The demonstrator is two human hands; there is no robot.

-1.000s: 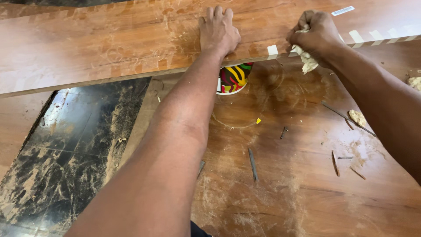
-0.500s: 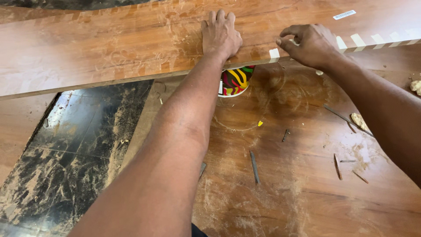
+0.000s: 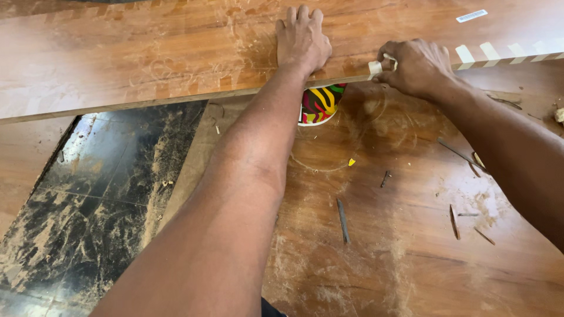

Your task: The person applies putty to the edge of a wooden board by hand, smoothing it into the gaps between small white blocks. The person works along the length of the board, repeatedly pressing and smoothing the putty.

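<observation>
A long wooden board [image 3: 147, 64] runs across the top of the view, its near edge slanting upward toward the right. Below the board's left part the worktop [image 3: 411, 264] gives way to an open gap showing dark, dust-streaked floor tiles [image 3: 106, 194] — the only drop near the board. The rest of the worktop below the board is dusty, with room among scattered splinters.

The left hand [image 3: 302, 38] lies flat on the board, palm down, fingers stretched away from the near edge and apart — pressing, not closed on anything. Just under the board's edge, below that hand, a round thing with bright yellow, red, green and black stripes [image 3: 320, 104] peeks out, half hidden by the board. A small yellow chip [image 3: 351, 162] lies on the worktop below it, and a dark sliver [image 3: 343, 221] further below.

The right hand [image 3: 414, 67] sits at the board's near edge, to the right of the left hand, its grip pinched together on a small pale strip [image 3: 376, 66] that lies against the edge. Right of that hand, pale inlaid pieces [image 3: 487, 53] line the board's edge at intervals. Near the board's far right corner lies a small white rectangular label [image 3: 472, 16]. Brown slivers [image 3: 454, 221] lie on the worktop under the right forearm.
</observation>
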